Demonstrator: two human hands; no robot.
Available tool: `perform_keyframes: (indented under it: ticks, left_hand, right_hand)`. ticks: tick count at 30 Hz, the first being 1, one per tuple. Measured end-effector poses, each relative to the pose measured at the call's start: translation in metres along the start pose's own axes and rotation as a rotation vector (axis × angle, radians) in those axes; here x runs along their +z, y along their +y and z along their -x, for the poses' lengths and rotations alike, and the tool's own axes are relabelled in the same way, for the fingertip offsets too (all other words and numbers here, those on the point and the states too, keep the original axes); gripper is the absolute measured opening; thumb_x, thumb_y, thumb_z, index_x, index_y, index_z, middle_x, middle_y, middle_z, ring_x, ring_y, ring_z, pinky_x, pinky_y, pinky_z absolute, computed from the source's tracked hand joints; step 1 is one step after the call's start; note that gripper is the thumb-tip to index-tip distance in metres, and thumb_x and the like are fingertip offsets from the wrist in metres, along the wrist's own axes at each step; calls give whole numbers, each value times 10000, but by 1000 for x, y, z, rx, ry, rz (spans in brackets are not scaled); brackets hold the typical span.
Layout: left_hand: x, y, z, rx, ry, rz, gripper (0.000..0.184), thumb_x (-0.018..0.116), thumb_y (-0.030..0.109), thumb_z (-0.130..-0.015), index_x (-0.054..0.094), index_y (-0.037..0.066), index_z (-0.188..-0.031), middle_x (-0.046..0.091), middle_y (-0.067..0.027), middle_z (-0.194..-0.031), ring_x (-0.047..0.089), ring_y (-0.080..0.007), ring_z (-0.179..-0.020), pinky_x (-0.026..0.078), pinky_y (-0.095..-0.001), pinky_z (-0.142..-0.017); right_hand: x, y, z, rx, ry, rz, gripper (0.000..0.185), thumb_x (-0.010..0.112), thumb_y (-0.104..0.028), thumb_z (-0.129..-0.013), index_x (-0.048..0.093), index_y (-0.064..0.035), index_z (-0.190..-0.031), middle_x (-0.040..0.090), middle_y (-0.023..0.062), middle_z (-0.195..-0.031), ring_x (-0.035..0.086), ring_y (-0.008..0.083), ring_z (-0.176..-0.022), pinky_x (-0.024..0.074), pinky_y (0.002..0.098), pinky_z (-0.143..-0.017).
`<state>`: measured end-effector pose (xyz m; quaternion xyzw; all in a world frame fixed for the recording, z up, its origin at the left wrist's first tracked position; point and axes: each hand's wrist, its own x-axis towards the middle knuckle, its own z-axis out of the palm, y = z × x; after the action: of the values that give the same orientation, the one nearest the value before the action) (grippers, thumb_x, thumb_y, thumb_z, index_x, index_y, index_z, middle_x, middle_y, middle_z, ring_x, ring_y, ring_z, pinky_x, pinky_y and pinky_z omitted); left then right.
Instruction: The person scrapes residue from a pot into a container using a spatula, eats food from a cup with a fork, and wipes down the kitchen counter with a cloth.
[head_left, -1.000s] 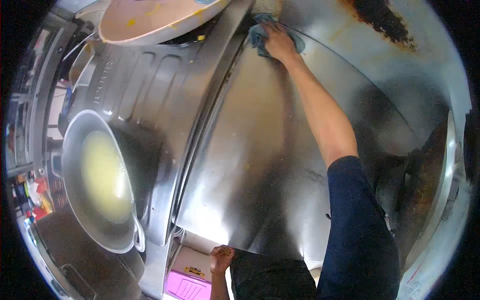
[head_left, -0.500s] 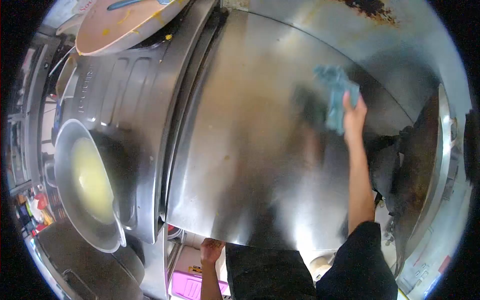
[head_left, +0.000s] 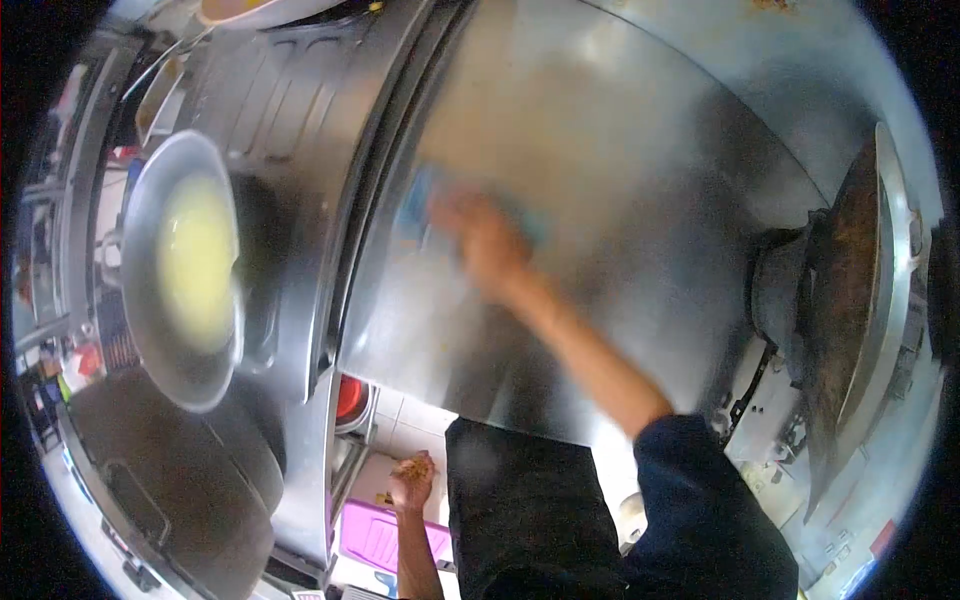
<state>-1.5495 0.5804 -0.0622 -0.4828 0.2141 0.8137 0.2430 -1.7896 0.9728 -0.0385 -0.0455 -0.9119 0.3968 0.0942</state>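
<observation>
My right hand (head_left: 490, 240), smeared by motion, presses a blue-green cleaning cloth (head_left: 418, 200) onto the stainless steel worktop (head_left: 600, 290), close to its left edge. Part of the cloth shows on either side of the fingers. Below the worktop's front edge, my left hand (head_left: 412, 482) is cupped with its palm up. Small yellowish-brown food scraps (head_left: 416, 466) lie in that palm; their exact kind is too small to make out.
To the left, a pan with yellow liquid (head_left: 195, 265) stands beside a ridged steel surface (head_left: 290, 90). A large blackened wok (head_left: 850, 300) leans upright at the right. Lower down are a purple lid (head_left: 390, 535) and a red container (head_left: 350, 397).
My right hand has swept the cloth from the worktop's far right to its left side. My left hand has come away from the front edge and shows its palm. The view has shifted.
</observation>
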Motion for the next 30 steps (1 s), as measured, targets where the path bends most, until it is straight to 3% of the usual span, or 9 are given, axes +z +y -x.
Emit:
perform_keyframes:
  ticks: [4,6,13,14,18,19,24,28,30]
  left_hand:
    - [-40,29,40,94,32,50,201,465,103,-770,584,-51,-821,624,-204,-863,610,-311,-817,521,-401,-774]
    - [-62,42,65,40,48,56,187,453,77,-765,581,-49,-816,626,-214,-833,621,-322,-796,537,-383,-740]
    - [-97,40,106,-50,-11,86,236,462,70,-763,574,-96,-887,612,-216,-892,609,-300,-813,540,-372,-761]
    - [-101,42,106,-74,-11,76,236,462,70,-763,574,-96,-887,612,-216,-892,609,-300,-813,540,-372,-761]
    - [-93,42,103,-55,-100,43,228,474,74,-761,573,-96,-877,616,-210,-890,613,-298,-805,539,-378,-766]
    - [-88,41,102,-32,-104,33,218,474,76,-763,576,-87,-868,618,-210,-893,617,-300,-796,540,-381,-765]
    - [-80,51,56,-53,-116,-50,210,473,66,-761,587,-64,-881,613,-222,-960,615,-302,-809,542,-373,-757]
    - [-32,60,35,-54,-219,-223,235,486,125,-768,583,-47,-893,612,-183,-891,611,-275,-769,548,-343,-670]
    - [-30,61,28,196,-228,-277,258,477,167,-780,584,-22,-920,603,-172,-858,607,-261,-748,548,-333,-640]
  right_hand:
    - [110,-130,208,-153,-345,-438,510,519,63,-689,551,-112,-1167,552,66,-1188,479,260,-1147,377,395,-977]
    - [87,-167,245,454,-868,-561,467,535,57,-692,573,-100,-1130,596,105,-1103,562,272,-1042,437,376,-909]
    - [-85,-61,231,458,350,-328,248,525,-102,-881,538,-2,-1107,629,101,-954,591,146,-872,488,288,-719]
    - [-121,-43,210,636,340,-478,292,547,-200,-880,558,-21,-1110,616,131,-994,578,169,-919,445,304,-806]
    - [-123,71,169,224,412,548,340,551,-97,-817,543,-32,-1151,491,149,-1253,427,301,-1191,346,371,-984]
    - [-94,60,169,311,570,443,377,534,-18,-763,558,-54,-1137,506,144,-1232,428,305,-1185,336,392,-995]
    - [55,-106,276,147,54,-199,463,482,115,-700,600,-113,-1086,565,113,-1158,477,281,-1145,347,407,-999]
    - [3,-133,320,905,-120,-245,266,583,-39,-759,616,-68,-1021,644,159,-883,644,225,-728,504,328,-651]
    - [-39,-96,335,785,572,-947,188,567,-200,-841,628,-63,-954,645,130,-774,621,198,-652,478,332,-558]
